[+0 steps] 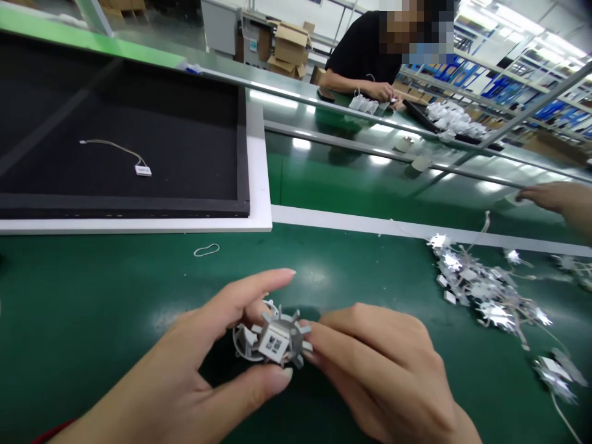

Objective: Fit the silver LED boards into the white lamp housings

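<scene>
Close in front of me, my left hand (203,354) curls its thumb and fingers round a grey ring-shaped part (245,342), partly hidden. Against that ring sits a silver star-shaped metal piece (296,339) with prongs round its edge. On its face is a small white block (274,345) with a printed square code. From the right, my right hand (383,357) pinches the prongs of the metal piece with its fingertips; its thumb is mostly hidden. The two parts overlap, and I cannot tell whether they are joined.
A black-lined tray (259,166) with a small white block on a cable (143,170) lies left. A rubber band (206,250) is nearer. Right is a pile of silver star-shaped pieces (490,283) with cables. Another person's hand (555,197) reaches in; a co-worker (361,55) sits opposite.
</scene>
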`<state>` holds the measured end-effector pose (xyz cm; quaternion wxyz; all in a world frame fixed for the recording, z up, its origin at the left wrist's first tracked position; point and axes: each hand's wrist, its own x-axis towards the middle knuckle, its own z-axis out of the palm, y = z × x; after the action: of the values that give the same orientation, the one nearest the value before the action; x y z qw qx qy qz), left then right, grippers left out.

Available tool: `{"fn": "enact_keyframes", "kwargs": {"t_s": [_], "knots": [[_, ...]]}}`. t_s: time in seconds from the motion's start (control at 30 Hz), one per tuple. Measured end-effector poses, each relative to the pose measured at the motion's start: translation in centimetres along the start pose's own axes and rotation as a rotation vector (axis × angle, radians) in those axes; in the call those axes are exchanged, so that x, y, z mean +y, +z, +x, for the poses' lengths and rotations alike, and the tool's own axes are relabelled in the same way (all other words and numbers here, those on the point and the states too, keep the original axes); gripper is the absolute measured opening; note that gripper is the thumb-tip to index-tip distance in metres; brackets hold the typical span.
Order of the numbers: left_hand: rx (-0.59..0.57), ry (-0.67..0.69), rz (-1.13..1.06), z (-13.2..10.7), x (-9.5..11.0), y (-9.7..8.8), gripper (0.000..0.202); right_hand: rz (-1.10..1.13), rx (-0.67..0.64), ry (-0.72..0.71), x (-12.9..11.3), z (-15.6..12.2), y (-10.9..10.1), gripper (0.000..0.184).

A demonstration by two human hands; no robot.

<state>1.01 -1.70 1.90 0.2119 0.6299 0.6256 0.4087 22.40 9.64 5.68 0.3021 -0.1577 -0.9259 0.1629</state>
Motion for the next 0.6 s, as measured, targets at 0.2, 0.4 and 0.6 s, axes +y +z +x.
{"fn": "enact_keyframes", "kwargs": {"t_s": [0.2, 0.4, 0.6], "knots": [[0.0, -0.064, -0.034, -0.2, 0.0, 0.1, 0.037, 0.186, 0.039, 0.133, -0.9, 0.1, 0.2, 0.013], [-0.074, -0.19, -0.43, 0.3, 0.5, 0.3, 0.047, 0.195, 0.027, 0.223, -1.5, 0.0, 0.9, 0.017], [-0.039, -0.611, -0.56, 1.1, 2.7, -0.3, 0.045, 0.171, 0.109, 0.115, -1.1, -0.2, 1.3, 0.012]]}}
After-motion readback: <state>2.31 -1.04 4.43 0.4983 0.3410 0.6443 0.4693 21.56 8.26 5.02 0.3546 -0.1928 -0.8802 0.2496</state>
